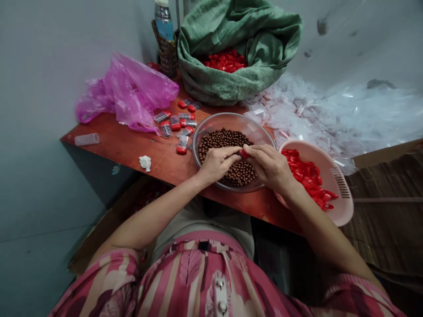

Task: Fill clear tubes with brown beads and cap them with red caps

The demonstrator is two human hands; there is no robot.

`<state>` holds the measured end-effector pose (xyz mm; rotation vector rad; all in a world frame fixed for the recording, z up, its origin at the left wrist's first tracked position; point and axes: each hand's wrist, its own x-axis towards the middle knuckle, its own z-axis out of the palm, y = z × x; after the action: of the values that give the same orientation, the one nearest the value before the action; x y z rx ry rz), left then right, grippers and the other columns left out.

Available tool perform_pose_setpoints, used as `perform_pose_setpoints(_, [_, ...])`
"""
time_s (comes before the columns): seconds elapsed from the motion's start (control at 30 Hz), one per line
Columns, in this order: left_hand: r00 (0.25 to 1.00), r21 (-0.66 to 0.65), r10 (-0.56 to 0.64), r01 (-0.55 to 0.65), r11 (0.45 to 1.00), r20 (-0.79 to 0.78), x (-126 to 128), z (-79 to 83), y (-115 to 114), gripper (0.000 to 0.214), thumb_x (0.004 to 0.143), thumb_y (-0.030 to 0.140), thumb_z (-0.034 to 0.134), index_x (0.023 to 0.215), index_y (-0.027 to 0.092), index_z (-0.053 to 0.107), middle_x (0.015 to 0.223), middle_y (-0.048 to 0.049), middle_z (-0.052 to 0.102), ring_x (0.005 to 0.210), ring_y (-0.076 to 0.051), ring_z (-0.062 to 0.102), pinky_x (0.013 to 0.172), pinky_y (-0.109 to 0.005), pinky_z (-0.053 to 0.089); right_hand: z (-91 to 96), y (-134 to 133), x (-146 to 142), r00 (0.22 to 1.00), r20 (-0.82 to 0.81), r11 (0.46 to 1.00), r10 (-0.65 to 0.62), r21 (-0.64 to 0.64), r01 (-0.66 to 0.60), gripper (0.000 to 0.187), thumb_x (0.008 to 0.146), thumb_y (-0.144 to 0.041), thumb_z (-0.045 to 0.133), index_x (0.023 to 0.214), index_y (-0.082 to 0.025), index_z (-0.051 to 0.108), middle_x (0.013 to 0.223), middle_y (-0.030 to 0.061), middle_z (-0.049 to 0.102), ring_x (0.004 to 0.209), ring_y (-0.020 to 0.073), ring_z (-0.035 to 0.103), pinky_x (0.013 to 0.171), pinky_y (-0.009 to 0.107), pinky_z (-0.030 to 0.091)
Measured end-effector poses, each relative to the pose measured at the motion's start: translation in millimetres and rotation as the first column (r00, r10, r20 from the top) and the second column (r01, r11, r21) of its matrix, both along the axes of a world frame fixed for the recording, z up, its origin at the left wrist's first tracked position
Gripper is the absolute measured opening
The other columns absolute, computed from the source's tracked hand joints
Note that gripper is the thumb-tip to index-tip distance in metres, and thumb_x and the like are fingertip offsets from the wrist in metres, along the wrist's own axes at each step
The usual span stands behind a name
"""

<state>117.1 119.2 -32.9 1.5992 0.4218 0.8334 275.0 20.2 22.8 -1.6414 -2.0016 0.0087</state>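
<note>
Over a clear plastic bowl of brown beads, my two hands meet at a small container with a red cap. My left hand pinches its body, which the fingers mostly hide. The fingers of my right hand close on the red cap. Whether the cap sits fully on the container, I cannot tell. Left of the bowl lie several small clear containers with red caps and dark contents. To the right, a pink plastic basket holds loose red caps.
A green sack with more red pieces stands behind the bowl. Clear plastic containers are heaped at right. A pink plastic bag, a bottle in a woven holder, an empty tube and crumpled tissue are at left.
</note>
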Motion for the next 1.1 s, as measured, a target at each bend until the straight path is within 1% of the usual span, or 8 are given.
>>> perform_pose_setpoints(0.07, [0.997,-0.166,-0.011,0.023,0.986,0.073,3.0,-2.9,3.5,0.025,0.081,0.031,0.066,0.102,0.019,0.075,0.107,-0.0048,0.074,0.102,-0.022,0.067,0.094,-0.033,0.051,2.7,1.4,0.9,0.945,-0.319,0.996,-0.068,-0.071,0.048,0.027,0.086,-0.028,0.063,0.113,-0.026,0.066,0.112,0.0067,0.072,0.103,0.0241,0.067,0.094,0.042,0.053])
perform_pose_setpoints(0.17, [0.980,-0.429,-0.027,0.111,0.897,0.197,7.4,-7.0,8.2,0.042,0.074,0.042,0.073,0.107,0.017,0.073,0.112,-0.0066,0.072,0.102,-0.024,0.067,0.086,-0.036,0.056,3.3,-2.9,2.4,0.645,-0.747,0.980,-0.161,-0.198,0.015,0.045,0.075,-0.040,0.076,0.117,-0.028,0.063,0.112,0.0054,0.072,0.099,0.0247,0.069,0.091,0.045,0.055])
perform_pose_setpoints(0.3, [0.976,-0.452,-0.040,0.136,0.882,0.215,8.3,-7.2,8.3,0.046,0.070,0.045,0.077,0.105,0.017,0.074,0.109,-0.0075,0.073,0.100,-0.025,0.067,0.088,-0.038,0.055,-4.1,-8.7,8.7,0.369,-0.907,0.978,-0.205,-0.203,0.045,0.045,0.066,-0.043,0.083,0.105,-0.026,0.066,0.104,0.0059,0.074,0.081,0.0214,0.072,0.079,0.041,0.059])
perform_pose_setpoints(0.43, [0.989,-0.168,-0.053,0.076,0.983,0.138,5.2,-4.5,5.1,0.027,0.076,0.034,0.073,0.098,0.020,0.077,0.105,-0.0060,0.075,0.104,-0.023,0.066,0.103,-0.039,0.047,-10.1,-0.5,16.1,0.343,-0.908,0.969,-0.240,-0.243,0.035,0.042,0.056,-0.045,0.087,0.086,-0.023,0.068,0.078,-0.0003,0.072,0.063,0.0142,0.066,0.064,0.029,0.058])
perform_pose_setpoints(0.53, [0.995,-0.024,-0.028,0.031,0.999,0.099,3.8,-5.0,4.6,0.021,0.078,0.029,0.070,0.097,0.023,0.078,0.108,-0.0054,0.074,0.113,-0.023,0.062,0.106,-0.038,0.043,-10.7,8.6,15.2,0.351,-0.879,0.926,-0.322,-0.369,-0.075,0.040,0.058,-0.043,0.086,0.086,-0.022,0.069,0.083,-0.0008,0.071,0.071,0.0137,0.066,0.068,0.028,0.059])
perform_pose_setpoints(0.7, [0.997,0.015,-0.019,0.018,1.000,0.073,3.5,-7.5,5.2,0.024,0.081,0.029,0.065,0.102,0.025,0.076,0.110,-0.0048,0.072,0.120,-0.023,0.057,0.107,-0.039,0.042,-13.6,16.2,0.3,0.146,-0.879,0.799,-0.454,-0.474,-0.371,0.037,0.066,-0.044,0.076,0.093,-0.020,0.065,0.089,0.0043,0.071,0.082,0.0208,0.069,0.080,0.043,0.059])
perform_pose_setpoints(0.93, [0.998,0.035,0.007,-0.009,0.999,0.064,1.2,-7.9,5.7,0.023,0.083,0.029,0.064,0.100,0.022,0.077,0.109,-0.0063,0.073,0.117,-0.023,0.059,0.106,-0.036,0.042,-18.1,22.8,-25.8,-0.121,-0.875,0.875,-0.468,-0.439,-0.206,0.021,0.055,-0.029,0.071,0.066,-0.022,0.054,0.064,-0.0027,0.062,0.077,0.0218,0.067,0.081,0.046,0.059])
perform_pose_setpoints(1.1, [0.999,0.080,0.012,-0.015,0.997,0.040,1.3,-5.4,5.6,0.024,0.086,0.028,0.061,0.105,0.025,0.075,0.113,-0.0033,0.072,0.118,-0.021,0.059,0.108,-0.035,0.040,-15.1,20.7,-20.7,-0.031,-0.884,0.849,-0.466,-0.436,-0.299,0.028,0.065,-0.037,0.072,0.087,-0.023,0.061,0.080,-0.0011,0.070,0.079,0.0187,0.069,0.083,0.043,0.059])
